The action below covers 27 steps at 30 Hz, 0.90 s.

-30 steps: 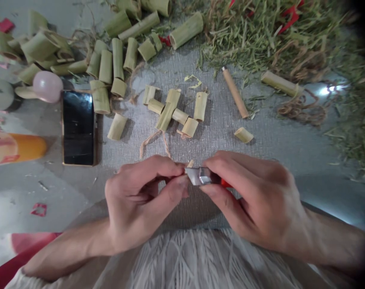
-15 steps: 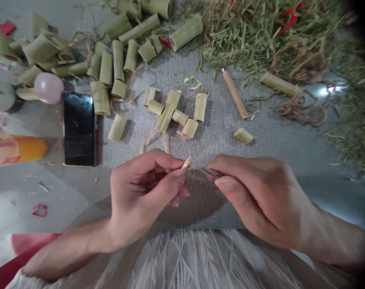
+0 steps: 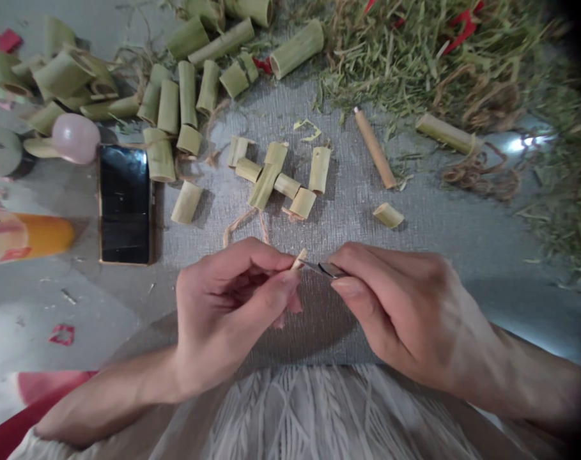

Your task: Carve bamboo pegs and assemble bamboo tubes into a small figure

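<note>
My left hand (image 3: 245, 306) pinches a small pale sliver (image 3: 298, 258), probably bamboo, between thumb and forefinger, its tip poking out. My right hand (image 3: 405, 310) is closed on a small knife (image 3: 329, 271); most of the handle is hidden in my fingers. The blade points left and meets the sliver, or comes very close to it. Just beyond my hands lies a figure of short bamboo pieces (image 3: 264, 185), with a twine loop (image 3: 237, 225) trailing toward my left hand. A short bamboo piece (image 3: 388, 215) lies beyond my right hand.
Cut bamboo tubes (image 3: 168, 105) are heaped at the back left. A phone (image 3: 124, 211) and an orange-filled cup (image 3: 43, 234) are on the left. A wooden-handled tool (image 3: 375, 148) lies right of the figure. Shredded green leaves (image 3: 390, 57) and twine (image 3: 482, 176) cover the back right.
My right hand has moved slightly left, bringing the knife blade up to the sliver's tip. My left hand has hardly moved.
</note>
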Available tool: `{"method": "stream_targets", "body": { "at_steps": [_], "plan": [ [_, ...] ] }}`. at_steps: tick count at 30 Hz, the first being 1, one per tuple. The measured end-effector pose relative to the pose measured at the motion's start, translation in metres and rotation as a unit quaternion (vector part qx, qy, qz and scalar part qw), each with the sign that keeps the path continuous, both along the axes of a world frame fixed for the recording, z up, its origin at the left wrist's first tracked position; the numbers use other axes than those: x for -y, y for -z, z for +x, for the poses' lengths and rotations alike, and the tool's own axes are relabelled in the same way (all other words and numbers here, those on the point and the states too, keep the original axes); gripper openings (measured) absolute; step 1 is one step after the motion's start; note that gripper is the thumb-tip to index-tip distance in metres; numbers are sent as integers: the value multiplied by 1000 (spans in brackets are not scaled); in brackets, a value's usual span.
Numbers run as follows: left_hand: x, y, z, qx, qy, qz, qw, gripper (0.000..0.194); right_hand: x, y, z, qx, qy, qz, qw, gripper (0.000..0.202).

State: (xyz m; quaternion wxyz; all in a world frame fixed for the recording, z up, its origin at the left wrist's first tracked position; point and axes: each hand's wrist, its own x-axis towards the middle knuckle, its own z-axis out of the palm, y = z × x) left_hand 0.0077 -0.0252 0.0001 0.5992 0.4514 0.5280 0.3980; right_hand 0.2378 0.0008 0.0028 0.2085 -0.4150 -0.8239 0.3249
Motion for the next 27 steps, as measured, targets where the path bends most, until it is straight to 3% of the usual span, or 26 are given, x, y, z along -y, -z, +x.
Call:
{"method": "stream_targets", "body": {
  "at_steps": [3,6,9,11,13,16,18,22,27],
  "plan": [
    [1,0,-2,-112,15,78,991,15,2,0,-1,-12,1,-19,1000,37],
    [0,-2,-2,-176,24,145,973,16,-1,-3,3,-56,-10,-176,983,38],
    [-4,-5,1,-214,37,187,958,15,-10,-8,12,-143,-39,-394,907,45],
    [-7,-7,2,-239,33,219,945,16,-15,-12,17,-200,-55,-461,863,49],
    [-8,-9,2,-258,18,242,935,17,-18,-15,20,-217,-29,-423,879,51],
    [-7,-10,0,-281,2,253,926,15,-17,-13,19,-178,18,-248,952,43],
    [-7,-9,-1,-291,-1,250,924,13,-13,-9,16,-139,3,-142,980,33],
    [-8,-8,-1,-288,-5,241,927,11,-7,-1,10,-50,-29,-9,998,26],
    [-6,-9,-2,-302,6,235,924,5,-4,1,5,1,-26,61,998,30]
  ]
}}
